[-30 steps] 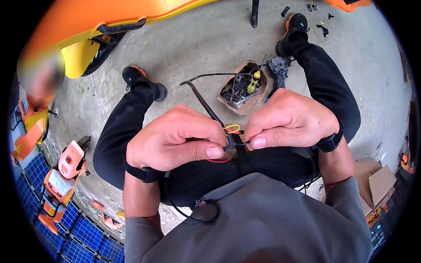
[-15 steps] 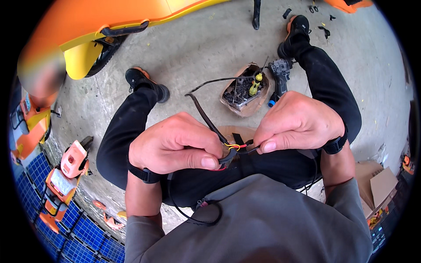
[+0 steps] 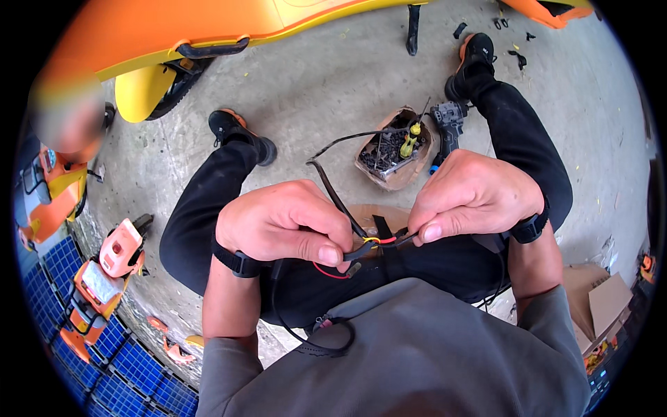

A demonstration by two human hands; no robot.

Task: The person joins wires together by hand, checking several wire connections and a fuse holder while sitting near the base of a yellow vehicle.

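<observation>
Between my two hands, above my lap, runs a bundle of electrical wires (image 3: 376, 241) in black, yellow and red. My left hand (image 3: 283, 226) pinches a thick black piece of it between thumb and forefinger. Opposite, my right hand (image 3: 474, 198) pinches the thin dark wire ends, most of them covered by the fingertips. From the middle of the bundle a black sleeved cable (image 3: 332, 189) rises away and bends right over the parts box. A red wire with a small connector (image 3: 354, 270) hangs below my left fingers.
A torn cardboard box (image 3: 394, 148) of screws, with a yellow-handled screwdriver (image 3: 410, 142), stands on the floor between my feet. Beside it lies a cordless drill (image 3: 448, 125). An orange and yellow vehicle body (image 3: 208, 28) spans the far left; another person (image 3: 66, 128) is below it.
Both hands keep their pinch on the wires. The red wire with its connector now shows below my left fingers, and the whole view has shifted slightly.
</observation>
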